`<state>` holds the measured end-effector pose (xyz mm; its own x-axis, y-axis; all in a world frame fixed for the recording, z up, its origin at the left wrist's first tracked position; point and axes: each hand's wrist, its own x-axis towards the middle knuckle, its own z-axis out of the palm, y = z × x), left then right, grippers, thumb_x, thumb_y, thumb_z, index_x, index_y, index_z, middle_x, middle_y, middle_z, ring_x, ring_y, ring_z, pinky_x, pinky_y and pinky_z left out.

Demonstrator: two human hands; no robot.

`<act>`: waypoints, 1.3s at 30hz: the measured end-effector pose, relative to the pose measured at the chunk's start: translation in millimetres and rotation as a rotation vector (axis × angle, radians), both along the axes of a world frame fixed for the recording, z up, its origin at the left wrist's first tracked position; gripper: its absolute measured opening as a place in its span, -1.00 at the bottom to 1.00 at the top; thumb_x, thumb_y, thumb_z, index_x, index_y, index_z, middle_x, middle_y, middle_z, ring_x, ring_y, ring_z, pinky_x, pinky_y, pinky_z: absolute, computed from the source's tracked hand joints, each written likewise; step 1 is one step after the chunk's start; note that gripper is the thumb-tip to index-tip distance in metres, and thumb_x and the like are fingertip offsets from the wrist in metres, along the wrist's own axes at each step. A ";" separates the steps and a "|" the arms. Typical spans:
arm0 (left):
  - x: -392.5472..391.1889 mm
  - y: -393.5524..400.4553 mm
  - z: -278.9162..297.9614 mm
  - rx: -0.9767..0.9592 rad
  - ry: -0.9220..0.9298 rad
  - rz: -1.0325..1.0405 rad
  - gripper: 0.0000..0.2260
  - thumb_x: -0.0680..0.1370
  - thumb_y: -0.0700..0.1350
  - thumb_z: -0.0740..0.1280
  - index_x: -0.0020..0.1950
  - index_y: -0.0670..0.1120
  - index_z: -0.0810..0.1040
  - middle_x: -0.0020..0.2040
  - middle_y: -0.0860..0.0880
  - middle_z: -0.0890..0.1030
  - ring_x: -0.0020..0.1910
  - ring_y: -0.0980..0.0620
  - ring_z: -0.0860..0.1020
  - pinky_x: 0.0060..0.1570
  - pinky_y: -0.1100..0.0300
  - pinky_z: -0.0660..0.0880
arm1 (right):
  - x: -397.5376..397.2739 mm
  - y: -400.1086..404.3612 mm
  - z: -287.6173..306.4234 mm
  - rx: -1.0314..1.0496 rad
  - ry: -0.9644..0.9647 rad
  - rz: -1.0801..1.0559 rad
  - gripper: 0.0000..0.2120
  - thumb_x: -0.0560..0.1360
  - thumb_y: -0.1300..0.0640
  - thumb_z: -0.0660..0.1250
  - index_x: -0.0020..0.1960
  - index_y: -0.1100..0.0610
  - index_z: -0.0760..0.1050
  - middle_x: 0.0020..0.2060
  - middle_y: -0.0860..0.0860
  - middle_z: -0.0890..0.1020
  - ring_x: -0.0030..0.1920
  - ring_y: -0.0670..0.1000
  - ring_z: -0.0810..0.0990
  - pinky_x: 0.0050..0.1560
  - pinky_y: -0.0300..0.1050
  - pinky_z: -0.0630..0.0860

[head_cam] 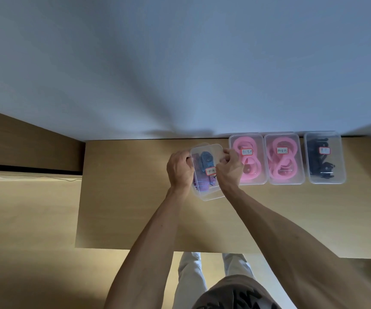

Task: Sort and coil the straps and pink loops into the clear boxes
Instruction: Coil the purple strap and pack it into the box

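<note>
I grip the clear box (206, 172) of blue straps (204, 162) at frame centre, left hand (180, 169) and right hand (229, 169) clasping its long sides, its long axis running up-frame, the row's gap just right; its red-edged label (210, 171) is unreadable.
</note>
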<state>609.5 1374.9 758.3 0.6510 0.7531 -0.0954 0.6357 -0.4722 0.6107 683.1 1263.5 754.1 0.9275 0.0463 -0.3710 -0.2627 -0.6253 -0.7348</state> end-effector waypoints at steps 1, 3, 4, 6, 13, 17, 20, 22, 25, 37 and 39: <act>1.0 0.4 -0.7 -0.023 0.017 0.015 -0.85 0.38 -0.40 0.29 -0.32 -0.18 0.52 -0.36 -0.12 0.53 -0.31 -0.12 0.39 -0.37 0.02 0.39 | -0.3 -0.5 -1.1 -0.017 -0.008 0.013 -0.62 0.46 0.41 0.17 0.19 0.20 0.56 -0.14 0.14 0.62 -0.14 0.10 0.55 -0.11 0.02 0.54; 2.4 2.6 -1.6 -0.042 0.047 0.030 -0.85 0.40 -0.37 0.33 -0.33 -0.17 0.51 -0.34 -0.12 0.54 -0.29 -0.18 0.44 -0.33 0.00 0.39 | -1.4 -0.6 -3.1 -0.051 -0.038 0.034 -0.65 0.50 0.40 0.17 0.21 0.22 0.56 -0.11 0.16 0.64 -0.14 0.11 0.55 -0.16 -0.07 0.44; 2.9 3.3 -2.1 -0.035 0.063 0.025 -0.85 0.41 -0.34 0.37 -0.32 -0.15 0.52 -0.32 -0.12 0.56 -0.27 -0.20 0.47 -0.30 0.01 0.39 | -1.5 -0.1 -3.8 -0.064 -0.058 0.043 -0.67 0.53 0.39 0.16 0.21 0.24 0.56 -0.09 0.17 0.65 -0.12 0.13 0.57 -0.16 -0.11 0.40; 3.0 3.1 -3.0 -0.007 0.087 0.006 -0.86 0.42 -0.31 0.42 -0.29 -0.12 0.56 -0.30 -0.11 0.59 -0.25 -0.21 0.50 -0.25 0.02 0.38 | -0.9 0.8 -4.4 -0.074 -0.088 0.047 -0.69 0.56 0.37 0.16 0.21 0.25 0.57 -0.05 0.19 0.66 -0.07 0.17 0.59 -0.14 -0.12 0.39; -9.8 5.6 -8.5 0.114 0.065 -0.146 -0.90 0.48 -0.26 0.40 -0.03 -0.14 0.65 -0.16 -0.08 0.64 -0.17 -0.21 0.49 -0.21 -0.02 0.45 | -1.9 -0.1 -6.0 -0.024 -0.112 0.032 -0.67 0.50 0.39 0.19 0.19 0.26 0.58 -0.10 0.19 0.67 -0.09 0.20 0.60 -0.06 0.09 0.54; -15.3 3.0 -3.4 0.122 0.046 -0.111 -0.73 0.40 -0.43 0.28 -0.10 -0.12 0.63 -0.29 -0.04 0.60 -0.26 -0.17 0.45 -0.28 0.02 0.42 | -0.7 -1.1 -4.9 -0.024 -0.105 0.042 -0.67 0.49 0.40 0.19 0.19 0.27 0.58 -0.13 0.20 0.66 -0.11 0.21 0.60 -0.07 0.12 0.55; -9.7 5.6 4.2 0.150 -0.006 -0.093 -0.79 0.35 -0.45 0.28 -0.26 -0.15 0.54 -0.39 -0.07 0.50 -0.33 -0.17 0.42 -0.32 0.12 0.22 | -2.0 -0.3 -2.2 -0.020 -0.097 0.034 -0.67 0.50 0.40 0.19 0.20 0.26 0.58 -0.12 0.22 0.65 -0.09 0.22 0.59 -0.05 0.13 0.54; -3.2 5.7 6.5 0.122 -0.069 -0.091 -0.83 0.38 -0.43 0.28 -0.30 -0.18 0.49 -0.40 -0.11 0.47 -0.36 -0.18 0.41 -0.35 0.10 0.23 | -3.0 -0.2 -1.3 -0.007 -0.085 0.008 -0.66 0.49 0.41 0.19 0.20 0.26 0.57 -0.12 0.22 0.65 -0.09 0.22 0.59 -0.05 0.13 0.54; -8.7 3.3 2.4 0.089 -0.098 -0.063 -0.84 0.33 -0.44 0.23 -0.33 -0.20 0.46 -0.37 -0.13 0.48 -0.34 -0.18 0.41 -0.38 0.00 0.38 | -6.0 -0.8 0.6 0.016 -0.080 0.011 -0.65 0.46 0.43 0.19 0.17 0.26 0.59 -0.18 0.18 0.63 -0.13 0.18 0.58 -0.10 0.07 0.53; -33.9 -1.3 -9.8 -0.218 -0.033 0.096 -0.92 0.52 -0.17 0.45 -0.03 -0.11 0.72 -0.03 -0.09 0.65 -0.07 -0.12 0.61 -0.16 0.04 0.53 | -12.2 6.6 4.9 0.057 0.005 0.031 -0.62 0.42 0.44 0.16 0.12 0.23 0.60 -0.27 0.18 0.60 -0.26 0.08 0.51 -0.29 -0.16 0.44; -26.7 0.5 -10.7 -0.253 0.012 0.127 -0.94 0.50 -0.15 0.46 -0.06 -0.10 0.71 -0.05 -0.08 0.65 -0.08 -0.12 0.60 -0.17 0.05 0.52 | -9.9 2.5 3.4 0.046 0.021 0.030 -0.63 0.45 0.42 0.18 0.16 0.24 0.61 -0.19 0.21 0.65 -0.19 0.16 0.57 -0.16 0.00 0.52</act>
<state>582.8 1375.4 747.7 0.5503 0.7801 -0.2976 0.6880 -0.2218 0.6910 673.2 1266.0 757.5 0.9175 0.0915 -0.3871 -0.2599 -0.5988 -0.7575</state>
